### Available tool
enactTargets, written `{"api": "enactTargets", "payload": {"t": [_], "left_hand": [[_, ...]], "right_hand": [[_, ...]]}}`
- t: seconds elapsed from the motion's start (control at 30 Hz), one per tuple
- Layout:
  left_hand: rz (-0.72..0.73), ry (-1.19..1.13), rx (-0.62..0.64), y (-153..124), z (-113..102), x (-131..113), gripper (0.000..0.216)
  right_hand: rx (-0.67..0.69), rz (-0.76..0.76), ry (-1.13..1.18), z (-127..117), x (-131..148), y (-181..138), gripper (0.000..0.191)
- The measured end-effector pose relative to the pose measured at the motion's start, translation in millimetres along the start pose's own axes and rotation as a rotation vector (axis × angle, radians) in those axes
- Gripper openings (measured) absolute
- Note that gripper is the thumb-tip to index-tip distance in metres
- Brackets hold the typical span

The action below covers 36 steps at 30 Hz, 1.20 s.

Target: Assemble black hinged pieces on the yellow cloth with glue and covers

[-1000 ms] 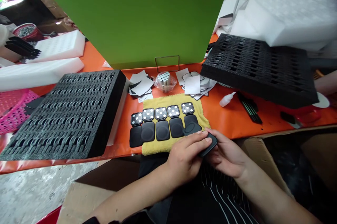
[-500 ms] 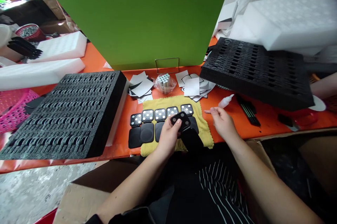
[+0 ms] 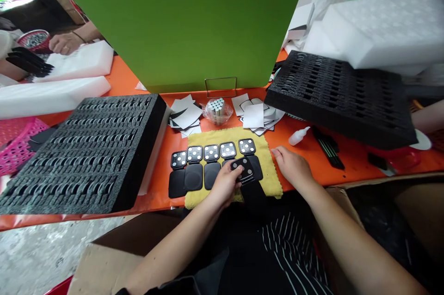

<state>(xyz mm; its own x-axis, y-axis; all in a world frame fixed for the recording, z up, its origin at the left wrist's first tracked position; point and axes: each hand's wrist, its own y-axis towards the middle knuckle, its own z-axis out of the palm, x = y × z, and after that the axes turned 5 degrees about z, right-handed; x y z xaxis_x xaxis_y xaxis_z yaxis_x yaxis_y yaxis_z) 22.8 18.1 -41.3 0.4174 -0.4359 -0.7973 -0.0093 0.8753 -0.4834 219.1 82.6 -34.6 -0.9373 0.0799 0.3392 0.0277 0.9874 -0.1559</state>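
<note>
My left hand grips a black hinged case by its left side, thumb on top. Round silver discs sit in the corners of its square upper half; the black flap hangs down toward my lap. Several similar opened cases lie in a row on a yellow cloth, with five-dot faces at the top and plain black halves below. My right hand is at the cloth's right edge, fingers curled in and thumb against the index finger. Whatever it may hold is hidden.
Black foam trays flank the work area, with another tray tilted at right. Near the cloth are a small white bottle, paper pieces and bagged metal rods. A green panel stands behind. Another person's hand is at upper left.
My left hand has lowered the case slightly and moved it right. My right hand's extended index finger has curled in. Another person's hand has appeared at upper left.
</note>
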Motion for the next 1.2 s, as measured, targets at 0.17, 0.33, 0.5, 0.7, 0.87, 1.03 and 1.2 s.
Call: {"api": "enactTargets", "payload": {"t": [0.17,0.33,0.5,0.7,0.87,1.03,1.2], "left_hand": [[0.072,0.106,0.068,28,25,-12,0.028],[0.135,0.236,0.085,71,66,-15,0.03],[0.349,0.44,0.025,75,72,-8,0.048],[0.821,1.304,0.269,33,48,12,0.047],[0.891,1.639,0.356,23,40,28,0.069],[0.915,1.748,0.319,27,38,33,0.07],[0.923,1.761,0.318,27,39,31,0.069]], "right_hand": [[0.132,0.098,0.762,7,-9,-9,0.044],[0.179,0.056,0.825,12,-15,-11,0.042],[0.054,0.019,0.564,13,-19,-4,0.043],[-0.04,0.08,0.455,27,-13,-1,0.043],[-0.056,0.001,0.408,32,-10,-4,0.042],[-0.322,0.001,0.553,27,-22,-7,0.041],[-0.136,0.189,1.056,14,-30,-26,0.035]]}}
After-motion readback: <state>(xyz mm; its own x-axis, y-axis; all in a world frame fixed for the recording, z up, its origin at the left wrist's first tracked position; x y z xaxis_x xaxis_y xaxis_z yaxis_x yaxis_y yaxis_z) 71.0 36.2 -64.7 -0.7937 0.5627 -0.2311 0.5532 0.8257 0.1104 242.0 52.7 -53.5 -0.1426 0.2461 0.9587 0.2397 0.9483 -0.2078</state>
